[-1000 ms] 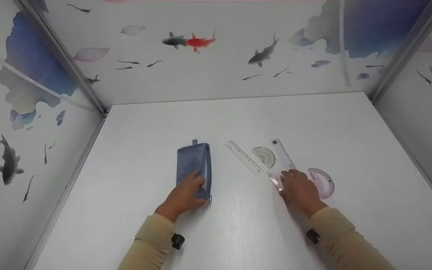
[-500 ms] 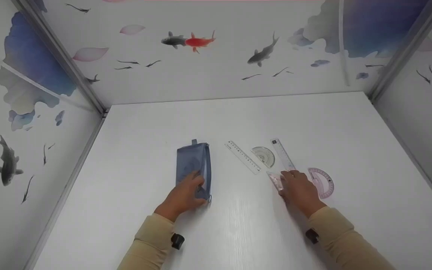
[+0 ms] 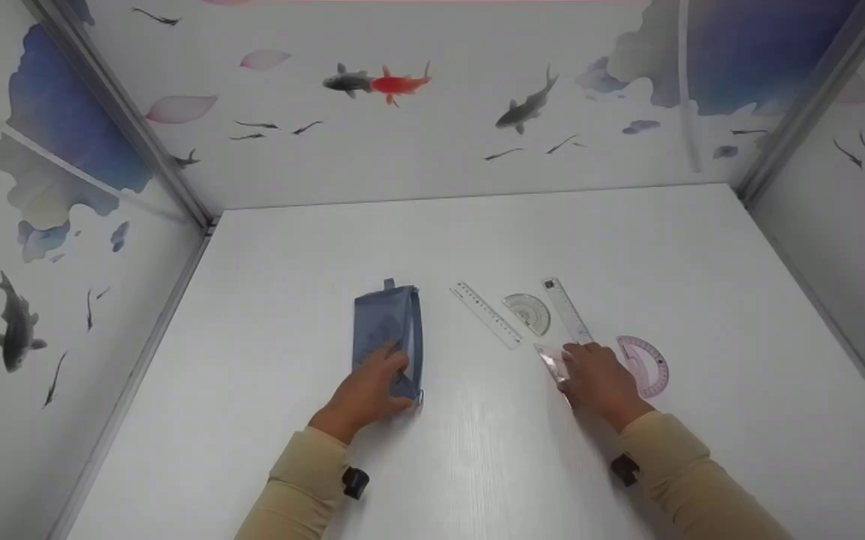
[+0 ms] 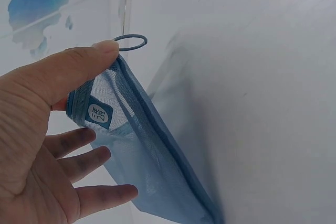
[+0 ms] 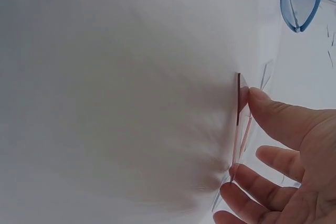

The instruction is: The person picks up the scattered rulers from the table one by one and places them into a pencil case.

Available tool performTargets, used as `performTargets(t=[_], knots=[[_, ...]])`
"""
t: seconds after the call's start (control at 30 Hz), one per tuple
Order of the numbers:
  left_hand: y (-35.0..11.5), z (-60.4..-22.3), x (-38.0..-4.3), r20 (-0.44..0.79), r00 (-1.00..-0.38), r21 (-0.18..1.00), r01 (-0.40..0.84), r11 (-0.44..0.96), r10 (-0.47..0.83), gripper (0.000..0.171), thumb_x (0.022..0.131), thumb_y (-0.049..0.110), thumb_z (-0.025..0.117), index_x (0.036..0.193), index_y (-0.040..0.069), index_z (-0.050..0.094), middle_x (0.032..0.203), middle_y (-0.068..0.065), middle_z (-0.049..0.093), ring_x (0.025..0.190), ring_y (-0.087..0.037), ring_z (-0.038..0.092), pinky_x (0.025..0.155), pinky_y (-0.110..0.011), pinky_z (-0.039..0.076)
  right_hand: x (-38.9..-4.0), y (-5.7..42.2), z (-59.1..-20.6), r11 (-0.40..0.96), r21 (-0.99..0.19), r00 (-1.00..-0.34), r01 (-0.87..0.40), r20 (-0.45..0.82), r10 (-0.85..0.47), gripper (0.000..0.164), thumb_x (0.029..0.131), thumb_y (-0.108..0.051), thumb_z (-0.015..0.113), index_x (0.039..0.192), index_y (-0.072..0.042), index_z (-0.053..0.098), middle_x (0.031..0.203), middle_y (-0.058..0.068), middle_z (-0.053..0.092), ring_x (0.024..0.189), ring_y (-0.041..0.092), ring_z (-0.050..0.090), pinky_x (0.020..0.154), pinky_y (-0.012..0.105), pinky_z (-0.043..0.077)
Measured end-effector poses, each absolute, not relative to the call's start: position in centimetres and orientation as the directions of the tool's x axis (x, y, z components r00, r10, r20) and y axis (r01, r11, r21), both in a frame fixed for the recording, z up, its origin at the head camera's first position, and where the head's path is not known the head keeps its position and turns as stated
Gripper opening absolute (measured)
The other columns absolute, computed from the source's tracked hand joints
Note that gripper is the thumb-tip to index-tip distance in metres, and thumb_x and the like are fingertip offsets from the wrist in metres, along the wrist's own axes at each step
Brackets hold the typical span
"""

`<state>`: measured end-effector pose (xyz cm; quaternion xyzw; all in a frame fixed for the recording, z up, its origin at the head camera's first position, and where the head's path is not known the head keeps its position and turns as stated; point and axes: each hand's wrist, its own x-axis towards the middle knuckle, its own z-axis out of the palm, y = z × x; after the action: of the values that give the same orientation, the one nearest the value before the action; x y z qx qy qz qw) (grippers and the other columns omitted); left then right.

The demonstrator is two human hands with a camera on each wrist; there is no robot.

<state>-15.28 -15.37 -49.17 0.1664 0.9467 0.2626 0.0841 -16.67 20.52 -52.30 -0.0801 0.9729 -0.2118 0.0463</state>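
A blue mesh pencil pouch lies lengthwise on the white table. My left hand grips the pouch's near end. In the left wrist view the thumb lies along the zipper edge by the ring pull, and the fingers sit behind the mesh of the pouch. My right hand pinches a pink see-through set square. In the right wrist view the thumb presses one edge of the set square, with fingers at the other.
Beyond my right hand lie a clear ruler, a small clear protractor and a second ruler. A pink protractor lies just right of that hand. Walls printed with fish enclose the table on three sides.
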Motion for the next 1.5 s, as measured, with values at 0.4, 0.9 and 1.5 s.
performTargets(t=[0.4, 0.9, 1.5], knots=[[-15.3, -49.3, -15.3, -0.067, -0.933, 0.523, 0.268, 0.809, 0.353, 0.039, 0.076, 0.018, 0.083, 0.097, 0.014, 0.05, 0.148, -0.025, 0.037, 0.133, -0.045, 0.04, 0.096, -0.054, 0.045, -17.6, 20.7, -52.5, 0.86, -0.5, -0.98, -0.1, -0.099, -0.172, 0.057, 0.075, -0.011, 0.08, 0.123, 0.009, 0.057, 0.116, 0.031, 0.058, 0.11, 0.045, 0.053, 0.096, 0.055, 0.042], [-15.3, -49.2, -15.4, -0.075, -0.935, 0.524, 0.259, 0.811, 0.347, 0.038, 0.077, 0.019, 0.082, 0.098, 0.014, 0.05, 0.149, -0.024, 0.036, 0.133, -0.045, 0.039, 0.098, -0.055, 0.043, -17.6, 20.5, -52.3, 0.837, -0.546, -0.98, -0.024, -0.151, -0.127, 0.047, 0.074, -0.01, 0.081, 0.112, 0.009, 0.06, 0.097, 0.017, 0.058, 0.091, 0.03, 0.053, 0.086, 0.047, 0.046], [-15.3, -49.0, -15.5, -0.104, -0.936, 0.527, 0.234, 0.817, 0.335, 0.039, 0.077, 0.019, 0.082, 0.102, 0.014, 0.053, 0.15, -0.022, 0.035, 0.135, -0.042, 0.037, 0.101, -0.054, 0.041, -17.5, 20.1, -51.9, 0.776, -0.622, -0.96, 0.107, -0.269, -0.083, 0.054, 0.079, -0.009, 0.077, 0.122, 0.011, 0.052, 0.106, 0.02, 0.056, 0.099, 0.032, 0.054, 0.089, 0.048, 0.045]])
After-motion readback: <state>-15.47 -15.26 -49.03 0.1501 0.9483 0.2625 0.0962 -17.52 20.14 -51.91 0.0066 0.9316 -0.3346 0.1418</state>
